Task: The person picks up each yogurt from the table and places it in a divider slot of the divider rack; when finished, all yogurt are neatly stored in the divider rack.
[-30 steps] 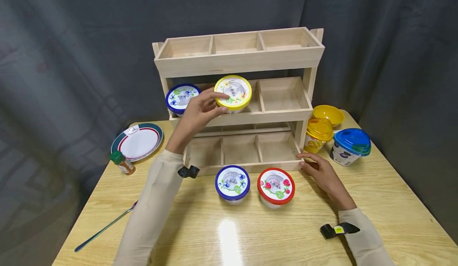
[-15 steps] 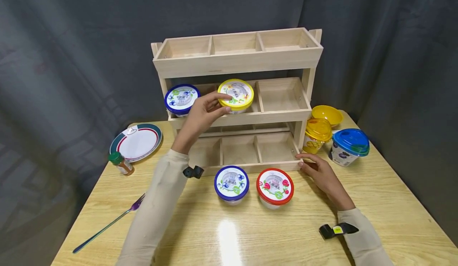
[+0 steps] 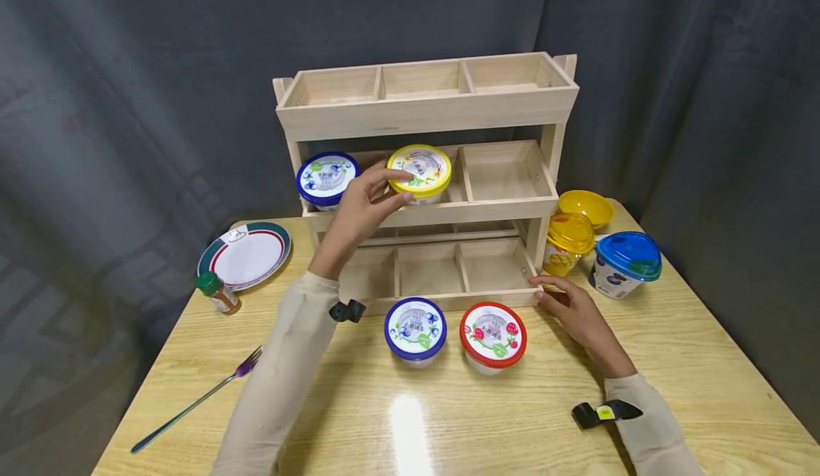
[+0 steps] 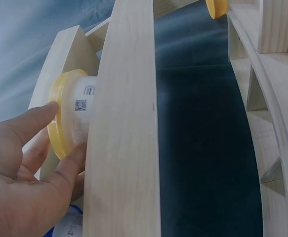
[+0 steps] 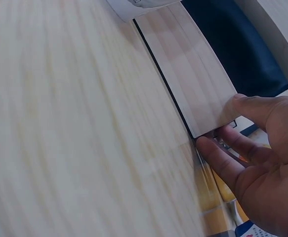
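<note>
My left hand holds a tub with a yellow lid between thumb and fingers. The tub sits low in the middle compartment of the middle tier of a wooden rack, and in the left wrist view its white side passes behind the front board. A blue-lidded tub stands in the compartment to its left, partly behind my hand. My right hand grips the front right corner of the bottom tier, thumb on the front board and fingers round its end.
Before the rack stand another blue-lidded tub and a red-lidded tub. At right are a yellow bowl, a yellow-lidded cup and a blue-lidded cup. At left lie a plate, a spice jar and a fork.
My left hand has moved slightly right and lowered the yellow-lidded tub a little into the middle compartment. My right hand keeps its place on the rack's corner.
</note>
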